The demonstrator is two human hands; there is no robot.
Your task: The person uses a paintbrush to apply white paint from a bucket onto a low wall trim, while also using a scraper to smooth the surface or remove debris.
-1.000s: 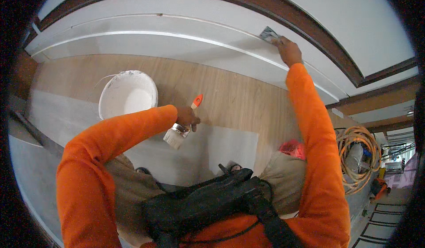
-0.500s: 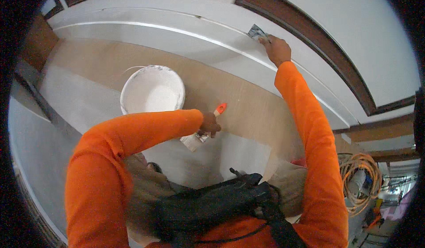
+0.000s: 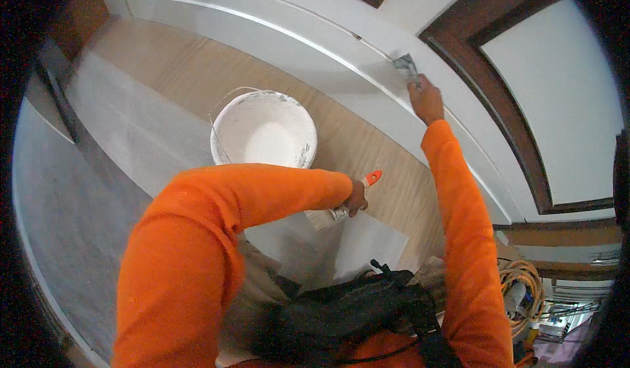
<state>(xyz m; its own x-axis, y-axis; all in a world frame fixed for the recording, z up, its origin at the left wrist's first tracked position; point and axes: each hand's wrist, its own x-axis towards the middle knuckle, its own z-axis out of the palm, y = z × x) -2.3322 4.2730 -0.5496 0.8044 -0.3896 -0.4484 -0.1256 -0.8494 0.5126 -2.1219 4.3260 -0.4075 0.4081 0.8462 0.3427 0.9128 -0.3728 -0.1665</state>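
Note:
My left hand [image 3: 355,197] is closed on a wide paintbrush [image 3: 372,177] with an orange-tipped wooden handle, its pale bristles pointing down-left over the floor. Just beyond it stands a white bucket [image 3: 228,120] with white contents and a wire handle, partly behind my left sleeve. My right hand [image 3: 426,95] grips a small flat grey scraper [image 3: 403,61] against the white ledge at the wall's base [image 3: 308,40]. The wall above has white panels [image 3: 551,92] framed in dark brown moulding [image 3: 499,112].
Wood-look flooring [image 3: 157,66] runs along the wall, beside grey sheets [image 3: 118,112]. A grey surface [image 3: 65,204] lies at the left. Coiled orange hose [image 3: 525,276] and clutter sit at the far right. A black bag [image 3: 315,315] hangs against my body.
The view has swung, so bucket, brush and left arm appear further right. My right hand, still holding the scraper, moved left, then back right and lower in the picture.

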